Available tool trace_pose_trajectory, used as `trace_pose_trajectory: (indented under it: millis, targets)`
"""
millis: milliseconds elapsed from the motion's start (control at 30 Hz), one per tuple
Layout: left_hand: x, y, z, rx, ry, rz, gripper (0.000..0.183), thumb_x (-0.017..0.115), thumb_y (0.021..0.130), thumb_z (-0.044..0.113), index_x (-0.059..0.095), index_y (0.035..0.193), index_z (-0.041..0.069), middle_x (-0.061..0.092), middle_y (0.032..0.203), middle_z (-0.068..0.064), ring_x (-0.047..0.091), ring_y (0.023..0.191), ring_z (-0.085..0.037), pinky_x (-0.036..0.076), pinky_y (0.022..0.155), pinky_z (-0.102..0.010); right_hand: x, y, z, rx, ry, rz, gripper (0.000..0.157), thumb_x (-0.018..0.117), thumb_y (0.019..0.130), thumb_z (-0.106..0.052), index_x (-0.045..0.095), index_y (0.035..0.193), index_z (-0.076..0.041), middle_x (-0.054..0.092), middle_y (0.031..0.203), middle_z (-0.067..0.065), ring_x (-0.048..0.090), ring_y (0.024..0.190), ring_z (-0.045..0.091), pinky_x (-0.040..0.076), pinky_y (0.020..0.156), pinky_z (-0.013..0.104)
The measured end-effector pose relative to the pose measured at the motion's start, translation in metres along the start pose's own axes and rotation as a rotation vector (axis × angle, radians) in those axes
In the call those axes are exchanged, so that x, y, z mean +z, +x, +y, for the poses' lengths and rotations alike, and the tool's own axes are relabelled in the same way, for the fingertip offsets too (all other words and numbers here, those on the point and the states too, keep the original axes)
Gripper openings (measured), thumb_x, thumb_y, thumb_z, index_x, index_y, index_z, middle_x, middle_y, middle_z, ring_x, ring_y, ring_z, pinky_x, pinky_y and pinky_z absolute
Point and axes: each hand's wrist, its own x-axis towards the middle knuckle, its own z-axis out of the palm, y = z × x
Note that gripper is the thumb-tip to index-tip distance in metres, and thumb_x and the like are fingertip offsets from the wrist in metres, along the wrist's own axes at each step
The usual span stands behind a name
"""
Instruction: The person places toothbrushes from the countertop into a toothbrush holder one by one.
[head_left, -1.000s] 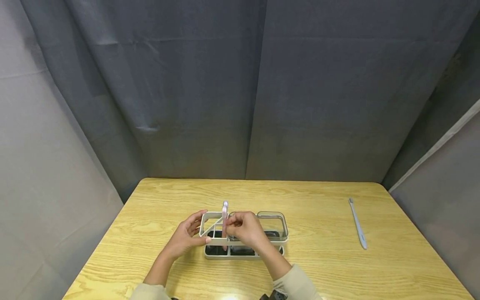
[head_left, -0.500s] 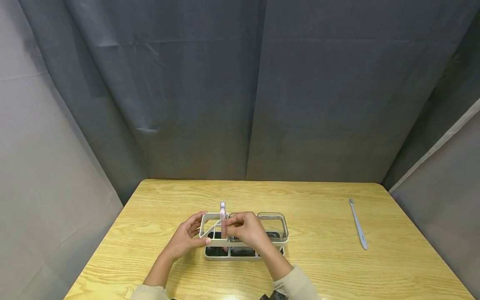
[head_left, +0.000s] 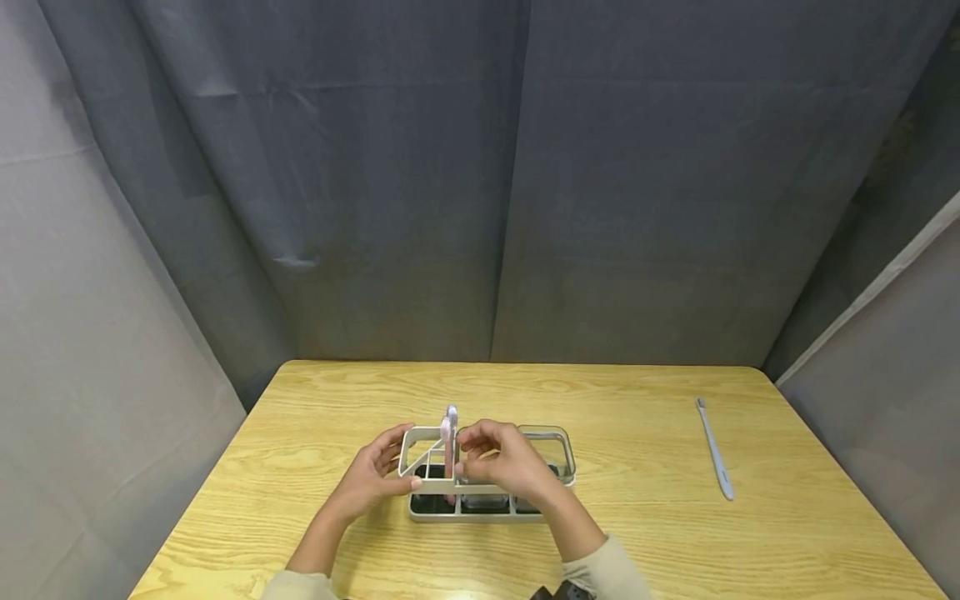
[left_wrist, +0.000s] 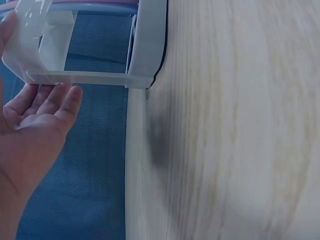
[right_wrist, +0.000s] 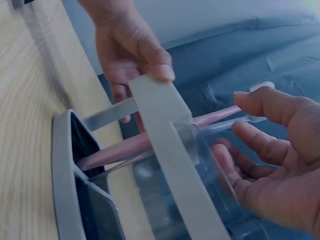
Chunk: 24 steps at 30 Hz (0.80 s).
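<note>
A white toothbrush holder [head_left: 442,484] with a dark base stands on the table. My left hand [head_left: 370,472] grips its left end, thumb on the front rim and fingers behind, as the right wrist view also shows. A pink toothbrush [right_wrist: 122,151] stands upright in the left section, its foot on the base. Close beside it is a bluish toothbrush [right_wrist: 222,126], mostly hidden behind it in the head view. My right hand [head_left: 504,458] hovers just right of the brush heads, thumb and fingers parted, with nothing pinched between them.
Clear cups fill the holder's middle and right sections; the right cup [head_left: 564,446] shows its rim. A blue toothbrush [head_left: 715,448] lies on the wooden table [head_left: 637,533] at the right. Grey curtains [head_left: 390,208] hang behind and at the sides.
My right hand has let go of the pink toothbrush and drawn slightly to the right, its fingers spreading. The brush heads shifted a little. My left hand keeps its grip on the holder.
</note>
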Motion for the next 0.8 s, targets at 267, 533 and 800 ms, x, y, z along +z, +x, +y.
trace_pose_trajectory:
  millis: [267,533,800]
  targets:
    - [0.001,0.000,0.000,0.001,0.001,0.006,0.080,0.078,0.074,0.006,0.034,0.141,0.003,0.041,0.137,-0.021,0.034,0.128,-0.039,0.026,0.106,-0.048,-0.022,0.001,0.019,-0.030,-0.021,-0.197,0.041,0.068,0.085,-0.011,0.056,0.123,-0.003,0.054,0.122,0.009,0.054,0.104,0.026,0.049,0.084,0.034]
    - [0.001,0.000,0.000,0.024,0.001,0.010,0.080,0.078,0.073,0.004,0.034,0.140,0.001,0.042,0.135,-0.022,0.034,0.127,-0.041,0.027,0.105,-0.049,-0.042,-0.005,0.014,-0.084,-0.077,-0.325,0.040,0.066,0.087,-0.011,0.055,0.126,-0.006,0.055,0.125,0.007,0.054,0.109,0.024,0.049,0.087,0.035]
    - [0.001,0.000,0.000,0.022,0.005,0.011,0.080,0.078,0.073,0.005,0.035,0.140,0.002,0.042,0.136,-0.021,0.035,0.127,-0.040,0.025,0.105,-0.050,-0.062,-0.015,0.013,-0.142,-0.038,-0.299,0.035,0.067,0.085,-0.009,0.057,0.118,-0.005,0.056,0.117,0.008,0.053,0.104,0.031,0.047,0.086,0.046]
